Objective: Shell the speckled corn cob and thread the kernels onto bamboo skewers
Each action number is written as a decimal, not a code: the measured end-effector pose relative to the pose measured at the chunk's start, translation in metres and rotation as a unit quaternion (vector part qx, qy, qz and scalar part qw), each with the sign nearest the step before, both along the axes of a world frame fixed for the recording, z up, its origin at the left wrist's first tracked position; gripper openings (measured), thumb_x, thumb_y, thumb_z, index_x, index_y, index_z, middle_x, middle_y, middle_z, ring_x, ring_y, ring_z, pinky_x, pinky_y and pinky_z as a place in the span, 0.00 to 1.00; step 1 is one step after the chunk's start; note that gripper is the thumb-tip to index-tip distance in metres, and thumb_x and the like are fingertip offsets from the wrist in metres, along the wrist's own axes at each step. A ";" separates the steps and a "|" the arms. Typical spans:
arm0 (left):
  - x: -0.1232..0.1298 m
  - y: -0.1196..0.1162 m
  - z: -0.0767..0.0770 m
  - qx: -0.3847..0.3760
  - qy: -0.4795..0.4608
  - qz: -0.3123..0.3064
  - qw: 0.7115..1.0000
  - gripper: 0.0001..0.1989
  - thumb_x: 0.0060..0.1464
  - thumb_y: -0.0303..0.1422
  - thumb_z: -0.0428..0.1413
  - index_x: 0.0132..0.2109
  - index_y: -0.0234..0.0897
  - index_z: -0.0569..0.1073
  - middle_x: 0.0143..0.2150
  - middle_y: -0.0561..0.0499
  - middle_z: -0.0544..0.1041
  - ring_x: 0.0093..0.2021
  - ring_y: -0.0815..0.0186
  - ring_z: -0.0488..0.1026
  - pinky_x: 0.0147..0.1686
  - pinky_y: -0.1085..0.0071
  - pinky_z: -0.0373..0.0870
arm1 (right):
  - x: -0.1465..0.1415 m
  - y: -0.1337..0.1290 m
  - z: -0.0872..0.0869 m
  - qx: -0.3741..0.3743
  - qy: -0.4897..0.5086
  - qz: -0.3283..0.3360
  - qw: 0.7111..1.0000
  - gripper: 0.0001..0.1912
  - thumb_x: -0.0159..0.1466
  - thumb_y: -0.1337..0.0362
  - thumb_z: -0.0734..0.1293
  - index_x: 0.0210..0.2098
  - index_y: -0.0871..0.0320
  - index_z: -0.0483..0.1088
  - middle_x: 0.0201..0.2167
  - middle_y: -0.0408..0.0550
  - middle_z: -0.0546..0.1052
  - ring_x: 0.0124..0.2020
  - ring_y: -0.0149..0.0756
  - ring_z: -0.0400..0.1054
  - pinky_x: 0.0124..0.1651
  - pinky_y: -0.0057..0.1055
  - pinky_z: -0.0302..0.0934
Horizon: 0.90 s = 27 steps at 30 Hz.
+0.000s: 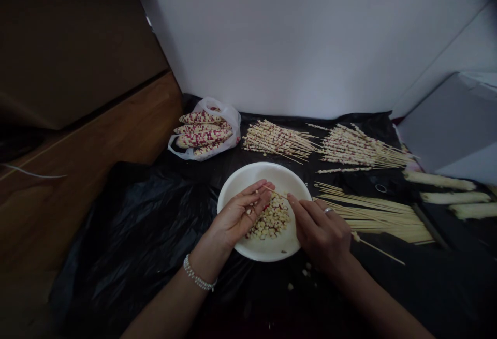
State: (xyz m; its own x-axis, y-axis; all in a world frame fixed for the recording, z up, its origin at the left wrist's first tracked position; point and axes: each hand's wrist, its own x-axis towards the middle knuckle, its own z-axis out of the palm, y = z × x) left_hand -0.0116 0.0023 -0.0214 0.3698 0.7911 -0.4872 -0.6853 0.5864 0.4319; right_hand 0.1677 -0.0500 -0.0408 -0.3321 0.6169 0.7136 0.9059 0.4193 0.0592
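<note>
A white bowl of loose corn kernels, pale with some dark red, stands in front of me. Over its left side my left hand is cupped palm up, a few kernels lying on its fingers. My right hand, a ring on one finger, pinches a thin wooden skewer at the bowl's right rim. The skewer's bare tip points at my left fingertips. In line with it, behind the right hand, a stick end with a kernel on it sticks out; the stretch between is hidden by my hand.
Behind the bowl are a plastic bag of corn cobs and two piles of kernel-threaded skewers. Bare skewers and stripped cobs lie right. Black plastic sheeting covers the surface; a white wall rises behind.
</note>
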 end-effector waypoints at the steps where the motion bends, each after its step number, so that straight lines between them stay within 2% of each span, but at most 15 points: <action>1: 0.000 0.000 0.000 -0.001 0.002 -0.002 1.000 0.19 0.51 0.13 0.51 0.50 0.25 0.70 0.50 0.38 0.75 0.51 0.64 0.72 0.49 0.75 0.71 | 0.000 0.000 0.000 0.000 0.000 0.001 1.000 0.21 0.58 0.75 0.65 0.51 0.60 0.69 0.33 0.47 0.77 0.35 0.32 0.66 0.41 0.28 0.60; 6: 0.002 0.000 0.000 -0.006 0.013 0.038 0.999 0.16 0.52 0.18 0.54 0.49 0.22 0.71 0.48 0.36 0.76 0.51 0.62 0.73 0.48 0.74 0.71 | 0.000 -0.001 -0.001 0.006 0.004 0.004 1.000 0.23 0.57 0.75 0.65 0.53 0.60 0.68 0.34 0.46 0.77 0.35 0.32 0.66 0.42 0.29 0.60; 13: 0.002 0.001 -0.005 0.005 0.020 0.032 0.999 0.12 0.53 0.20 0.54 0.45 0.29 0.75 0.43 0.42 0.78 0.41 0.70 0.76 0.44 0.78 0.72 | -0.001 -0.001 0.000 0.013 0.004 0.008 1.000 0.24 0.58 0.75 0.65 0.53 0.59 0.67 0.33 0.46 0.77 0.34 0.32 0.66 0.39 0.29 0.59; 20: 0.002 0.001 -0.003 0.000 0.032 0.048 0.998 0.10 0.51 0.20 0.57 0.42 0.29 0.75 0.42 0.43 0.78 0.41 0.68 0.76 0.42 0.77 0.75 | 0.000 0.000 -0.001 0.008 0.001 0.010 1.000 0.27 0.58 0.75 0.64 0.57 0.58 0.63 0.33 0.47 0.77 0.35 0.33 0.67 0.40 0.29 0.60; 27: 0.002 0.000 -0.001 -0.002 0.044 0.035 0.998 0.13 0.50 0.19 0.58 0.44 0.28 0.75 0.41 0.43 0.78 0.38 0.69 0.77 0.40 0.78 0.75 | -0.001 0.000 0.001 0.012 0.011 0.014 1.000 0.26 0.58 0.75 0.64 0.56 0.58 0.64 0.33 0.46 0.76 0.36 0.33 0.67 0.40 0.30 0.61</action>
State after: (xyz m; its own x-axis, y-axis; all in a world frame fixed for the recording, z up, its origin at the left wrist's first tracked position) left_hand -0.0096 0.0024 -0.0224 0.2696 0.8115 -0.5185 -0.6842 0.5403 0.4898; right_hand 0.1664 -0.0498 -0.0399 -0.3327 0.5902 0.7355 0.8953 0.4427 0.0498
